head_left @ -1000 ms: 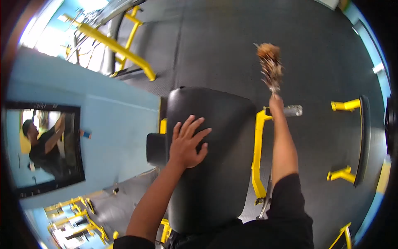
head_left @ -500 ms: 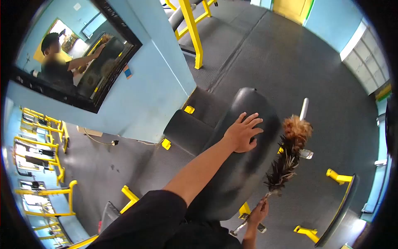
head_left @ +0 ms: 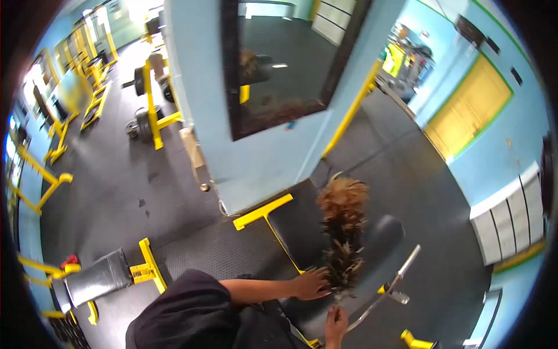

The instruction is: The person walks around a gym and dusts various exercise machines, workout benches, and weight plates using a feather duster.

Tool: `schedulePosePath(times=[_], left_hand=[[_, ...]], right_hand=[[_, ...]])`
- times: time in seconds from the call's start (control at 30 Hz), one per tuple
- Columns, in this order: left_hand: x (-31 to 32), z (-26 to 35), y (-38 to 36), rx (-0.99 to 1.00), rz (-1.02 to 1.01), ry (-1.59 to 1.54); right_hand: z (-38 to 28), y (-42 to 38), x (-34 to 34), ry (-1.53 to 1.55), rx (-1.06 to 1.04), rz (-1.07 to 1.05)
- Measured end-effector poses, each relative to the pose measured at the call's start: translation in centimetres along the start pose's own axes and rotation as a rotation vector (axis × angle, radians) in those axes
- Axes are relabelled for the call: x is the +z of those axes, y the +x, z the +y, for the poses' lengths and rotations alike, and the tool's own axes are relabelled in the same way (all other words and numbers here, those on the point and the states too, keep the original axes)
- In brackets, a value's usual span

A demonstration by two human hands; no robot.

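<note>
A feather duster (head_left: 344, 232), tan at its tip and dark brown and black lower down, stands up in front of me. My right hand (head_left: 336, 324) is closed around its thin handle at the bottom of the view. My left hand (head_left: 311, 284) reaches across from the left, fingers stretched out, its fingertips right at the duster's lower feathers. Beneath both hands lies the black padded bench (head_left: 381, 247), partly covered by the duster. A chrome bar (head_left: 408, 262) sticks out along the bench's right side.
Ahead is a blue pillar (head_left: 267, 168) bearing a dark-framed mirror (head_left: 290, 64). Yellow bench legs (head_left: 264, 210) stand at its foot. Another black bench (head_left: 99, 279) is at left, with weight plates (head_left: 142, 122) farther back. White lockers (head_left: 505, 221) line the right wall.
My view has swung up and left. The duster has moved from the bench's right side to over the pad, and my left hand has left its flat rest on the pad, coming close to the feathers.
</note>
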State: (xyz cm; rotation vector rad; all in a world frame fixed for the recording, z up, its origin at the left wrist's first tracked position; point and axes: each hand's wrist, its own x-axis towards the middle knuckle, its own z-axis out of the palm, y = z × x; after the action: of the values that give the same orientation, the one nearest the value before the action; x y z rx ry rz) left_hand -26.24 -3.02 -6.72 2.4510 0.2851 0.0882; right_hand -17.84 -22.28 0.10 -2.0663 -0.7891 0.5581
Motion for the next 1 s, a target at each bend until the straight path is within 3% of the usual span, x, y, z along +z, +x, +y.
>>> schedulePosePath(times=[0.07, 0.13, 0.2, 0.27, 0.33, 0.4, 0.47, 0.6, 0.67, 0.73, 0.8, 0.87, 0.93, 1.0], left_hand=[[-1.6, -1.4, -7.1, -0.217, 0.091, -0.283], [-2.0, -5.0, -13.4, -0.491, -0.049, -0.132], [-1.1, -8.6, -20.0, -0.854, 0.009, -0.192], [-2.9, -8.2, -27.1, -1.057, 0.223, -0.165], [-0.7, -8.6, -32.9, -1.318, 0.570, -0.147], [-0.4, -4.6, -36.2, -1.589, 0.880, -0.181], [1.4, -0.9, -39.4, -1.803, 1.034, -0.270], [6.9, 7.0, -43.9, -2.160, 1.241, -0.571], [11.5, 10.4, -45.3, -2.250, 1.214, -0.555], [16.4, 13.3, -46.6, -2.320, 1.170, -0.542], [21.0, 15.0, -48.2, -2.403, 1.324, -0.782], [28.0, 15.7, -51.2, -2.407, 1.428, -0.867], [30.8, 16.4, -53.9, -2.397, 1.511, -0.947], [31.6, 18.3, -58.2, -2.268, 1.799, -1.175]], right_hand=[[-2.9, 0.9, 1.7, -0.014, -0.043, -0.115], [-7.8, 1.8, 3.3, -0.272, 0.069, -0.329], [-8.2, 2.8, 5.5, -0.356, 0.032, -0.488], [-7.7, 3.6, 7.7, -0.360, -0.210, -0.603], [-8.1, 3.6, 10.2, -0.380, -0.339, -0.766], [-8.1, 4.3, 12.3, -0.393, -0.447, -0.931], [-7.3, 3.9, 15.8, -0.188, -0.270, -1.151], [-4.7, 1.0, 23.4, -0.315, -0.119, -1.342], [-2.9, -1.3, 26.4, -0.482, -0.172, -1.399], [3.0, -2.0, 30.0, -0.618, -0.599, -1.229], [3.5, -4.5, 31.6, -0.618, -0.581, -1.213], [1.4, -8.2, 32.6, -0.789, -0.101, -1.359], [1.9, -11.0, 34.3, -0.707, -0.108, -1.405], [2.2, -14.3, 36.7, -0.598, -0.316, -1.478]])
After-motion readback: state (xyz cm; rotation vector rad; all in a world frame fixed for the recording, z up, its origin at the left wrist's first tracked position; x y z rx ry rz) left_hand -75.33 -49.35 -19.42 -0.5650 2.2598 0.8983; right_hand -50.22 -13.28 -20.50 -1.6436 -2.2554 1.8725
